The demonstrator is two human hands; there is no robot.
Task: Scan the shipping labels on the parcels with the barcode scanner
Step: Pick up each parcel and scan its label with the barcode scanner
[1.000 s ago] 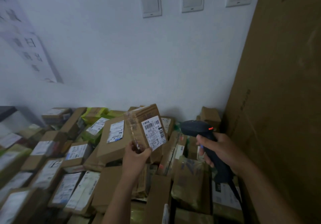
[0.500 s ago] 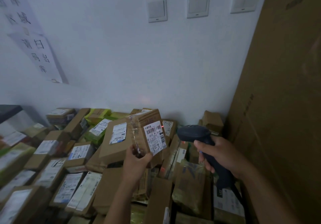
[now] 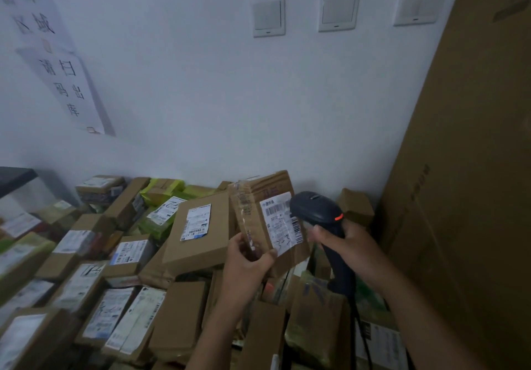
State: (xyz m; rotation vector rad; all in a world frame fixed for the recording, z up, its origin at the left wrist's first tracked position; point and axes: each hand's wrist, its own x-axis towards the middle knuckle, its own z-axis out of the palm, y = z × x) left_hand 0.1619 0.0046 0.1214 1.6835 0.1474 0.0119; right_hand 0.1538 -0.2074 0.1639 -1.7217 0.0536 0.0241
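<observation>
Above the pile [image 3: 184,306], the left hand [image 3: 247,263] pinches a parcel [image 3: 258,197] and the right hand [image 3: 349,252] grips the scanner [image 3: 316,211], seemingly so close to the label [image 3: 280,226] that it could misread.

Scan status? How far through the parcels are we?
Done: nothing visible marks any scan as finished. In hand: left hand holds a small box, its label turned to the scanner gripped in the right hand, scanner head close beside the label. Remaining: the pile of labelled parcels below.
</observation>
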